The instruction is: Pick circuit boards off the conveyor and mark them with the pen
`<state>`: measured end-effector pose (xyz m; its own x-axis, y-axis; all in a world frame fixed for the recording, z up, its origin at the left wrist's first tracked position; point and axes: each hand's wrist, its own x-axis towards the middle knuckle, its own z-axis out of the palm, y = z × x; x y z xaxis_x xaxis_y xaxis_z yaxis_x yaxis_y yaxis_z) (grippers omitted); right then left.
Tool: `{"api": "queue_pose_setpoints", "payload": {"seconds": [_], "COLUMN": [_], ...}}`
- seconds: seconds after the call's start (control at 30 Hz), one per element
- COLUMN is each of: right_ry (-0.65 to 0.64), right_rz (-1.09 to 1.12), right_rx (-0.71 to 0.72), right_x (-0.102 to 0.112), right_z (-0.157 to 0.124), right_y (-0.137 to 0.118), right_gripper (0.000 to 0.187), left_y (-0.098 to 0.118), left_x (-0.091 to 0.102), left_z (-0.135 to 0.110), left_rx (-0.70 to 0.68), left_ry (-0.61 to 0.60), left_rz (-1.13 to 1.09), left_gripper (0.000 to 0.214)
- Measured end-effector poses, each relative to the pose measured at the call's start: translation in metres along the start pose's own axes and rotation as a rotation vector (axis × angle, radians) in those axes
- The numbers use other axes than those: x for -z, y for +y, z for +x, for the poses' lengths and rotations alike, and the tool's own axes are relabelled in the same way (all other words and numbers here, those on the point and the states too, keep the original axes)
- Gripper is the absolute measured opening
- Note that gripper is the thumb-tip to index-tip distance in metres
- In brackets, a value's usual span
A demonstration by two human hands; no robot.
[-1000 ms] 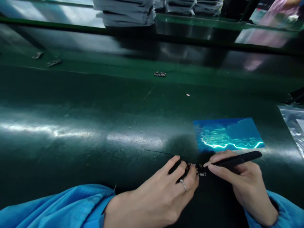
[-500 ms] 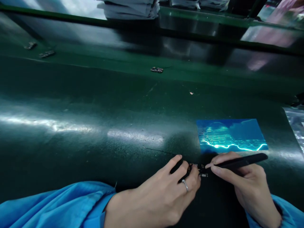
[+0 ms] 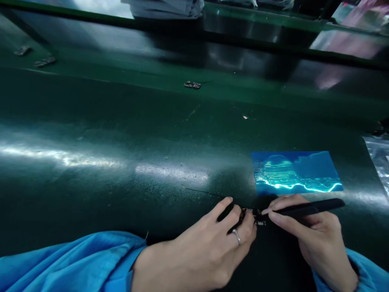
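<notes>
My left hand (image 3: 209, 239), with a ring on one finger, is closed on a small circuit board (image 3: 260, 222) lying low on the work surface. Its fingertips press on the board's left part and hide much of it. From there a thin black wire (image 3: 200, 191) runs out to the left past the fingers. My right hand (image 3: 316, 231) pinches a slim black pen-like tool (image 3: 313, 208), whose rounded end points right. The tool's working tip is hidden by the thumb and forefinger, which are at the board's right end.
A shiny blue sheet (image 3: 299, 172) lies beyond my right hand. Farther back are more small circuit boards (image 3: 192, 84) and a shelf with stacked grey-white packages (image 3: 167, 9). A clear plastic bag (image 3: 379, 158) sits at the right edge. Someone in pink (image 3: 364, 20) shows blurred behind.
The view has shifted slightly, so the back boards sit farther left and higher. Both hands keep nearly the same pose at the board, and the black tool has barely tilted.
</notes>
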<state>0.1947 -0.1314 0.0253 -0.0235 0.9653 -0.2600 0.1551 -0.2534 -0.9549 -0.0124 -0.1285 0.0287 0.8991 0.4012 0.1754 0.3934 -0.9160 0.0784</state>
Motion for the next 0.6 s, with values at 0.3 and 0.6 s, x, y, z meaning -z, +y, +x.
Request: {"api": "queue_pose_setpoints", "payload": {"seconds": [0.3, 0.6], "right_ry": [-0.057, -0.065], "right_rz": [-0.049, -0.095], "right_rx": [0.106, 0.168], "right_x": [0.0052, 0.0054], "right_z": [0.0027, 0.0022], "right_y": [0.0036, 0.0053], "right_gripper": [0.003, 0.007], "left_y": [0.0006, 0.0001], "left_x": [-0.0023, -0.0009], "left_z": [-0.0003, 0.0002], "left_rx": [-0.004, -0.009], "left_ry": [0.011, 0.012], "left_rz": [0.008, 0.012], "left_gripper": [0.039, 0.041]}}
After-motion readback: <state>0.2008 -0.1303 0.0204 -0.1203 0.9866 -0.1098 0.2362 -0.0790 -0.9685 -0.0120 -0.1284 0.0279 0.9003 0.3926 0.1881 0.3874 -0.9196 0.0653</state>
